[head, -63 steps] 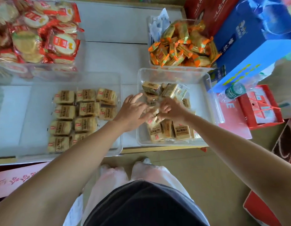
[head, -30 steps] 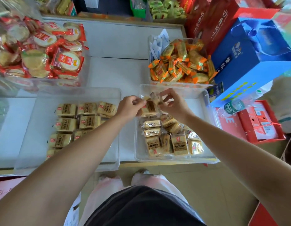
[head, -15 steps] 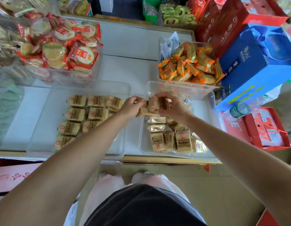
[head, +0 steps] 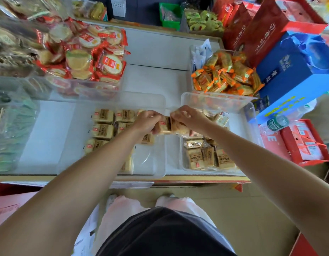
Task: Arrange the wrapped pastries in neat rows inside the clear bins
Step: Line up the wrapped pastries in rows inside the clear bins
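Now the left hand [head: 147,122] and right hand [head: 189,118] are gripping pastries [head: 169,126] lifted from the right bin [head: 252,115], carrying them toward the left bin [head: 149,161] rows.

Two bins sit side by side at the near edge of the surface [head: 156,52]. The left bin [head: 150,163] holds rows of pastries [head: 102,116] toward its left side. The right bin [head: 250,115] holds loose pastries [head: 195,157] at its near end. Above the gap between the bins, the left grip [head: 147,122] and right grip [head: 189,117] hold a stack of pastries [head: 169,126], one at each end. Crackers [head: 82,60] lie in a tub just behind the left bin, and snack packs [head: 228,74] in a tub just behind the right bin. Boxes [head: 296,71] are piled off the far right corner, with a bottle [head: 276,122] beside the right edge.
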`<state>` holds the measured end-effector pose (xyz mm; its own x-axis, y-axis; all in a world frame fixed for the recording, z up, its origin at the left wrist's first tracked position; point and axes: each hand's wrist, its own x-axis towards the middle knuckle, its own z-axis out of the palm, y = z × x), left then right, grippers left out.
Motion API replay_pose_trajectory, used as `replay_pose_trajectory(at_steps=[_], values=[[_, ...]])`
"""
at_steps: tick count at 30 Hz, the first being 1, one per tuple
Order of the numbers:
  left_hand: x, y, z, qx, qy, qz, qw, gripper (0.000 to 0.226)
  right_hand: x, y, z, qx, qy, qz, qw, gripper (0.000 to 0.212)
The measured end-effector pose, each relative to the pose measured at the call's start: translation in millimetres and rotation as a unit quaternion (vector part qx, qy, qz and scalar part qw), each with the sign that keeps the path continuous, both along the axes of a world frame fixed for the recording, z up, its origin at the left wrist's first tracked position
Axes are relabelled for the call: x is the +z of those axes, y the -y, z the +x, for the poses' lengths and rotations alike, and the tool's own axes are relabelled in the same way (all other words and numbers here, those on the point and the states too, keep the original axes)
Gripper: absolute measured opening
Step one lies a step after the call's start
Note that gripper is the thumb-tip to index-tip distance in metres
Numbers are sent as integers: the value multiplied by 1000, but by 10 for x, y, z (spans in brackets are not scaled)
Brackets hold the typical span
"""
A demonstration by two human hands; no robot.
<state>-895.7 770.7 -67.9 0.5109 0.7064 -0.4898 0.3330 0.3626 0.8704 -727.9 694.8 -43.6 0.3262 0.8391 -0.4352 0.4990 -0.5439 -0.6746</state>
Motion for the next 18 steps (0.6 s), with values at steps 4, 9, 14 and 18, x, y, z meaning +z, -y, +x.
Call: replay_pose_trajectory(at_steps=[4, 9, 14, 18], values=[[32, -200, -345, -16, 24, -21, 999, 6, 17, -128, -316, -106, -119, -6, 987, 19], [29, -515, -744, -51, 45, -30, 997, 2, 60, -268, -700, -207, -191, 35, 959, 20], [-12, -692, -1000, -55, 32, -50, 997, 9, 32, -326, -1109, -189, -103, 30, 976, 26], [55, -734, -1178, -82, 44, -118, 989, 21, -52, -385, -1290, -230, -151, 49, 960, 30]])
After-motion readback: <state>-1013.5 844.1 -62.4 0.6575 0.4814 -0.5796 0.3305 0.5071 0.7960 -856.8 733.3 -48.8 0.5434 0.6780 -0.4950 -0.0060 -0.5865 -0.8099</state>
